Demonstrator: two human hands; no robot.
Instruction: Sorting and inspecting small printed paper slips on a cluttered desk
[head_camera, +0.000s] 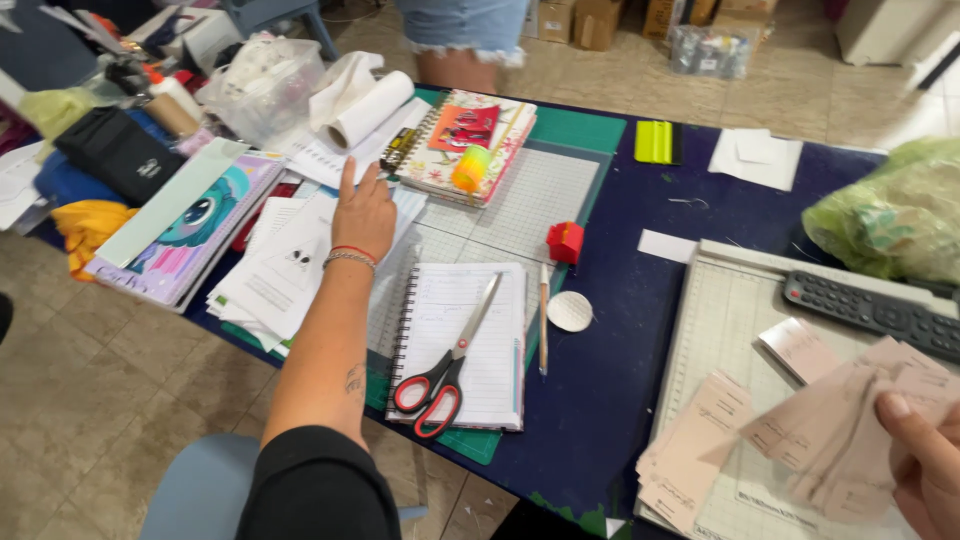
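I see my right hand (925, 465) at the lower right edge of the view, fingers pinched on a fanned bunch of pale pink paper slips (850, 430). The slips are narrow rectangles with faint print on them, splayed out like cards and overlapping, held just above the grey gridded paper trimmer (720, 300). More of the same pink slips lie in a loose pile (690, 450) on the trimmer's lower left part, and one small pink stack (797, 348) sits near its middle.

My left hand (364, 212) reaches far across the dark blue table (610, 340), fingers spread and flat on a heap of white printed sheets (285, 275). A red bracelet and a beaded one circle that wrist.

Between the hands lies a spiral notebook (470, 340) with red-handled scissors (445, 375) across it, a pencil (543, 320) just beside it, and a small red block (565, 242) beyond. A dark remote control (870, 312) rests on the trimmer's far edge, near a green plastic bag (895, 215).
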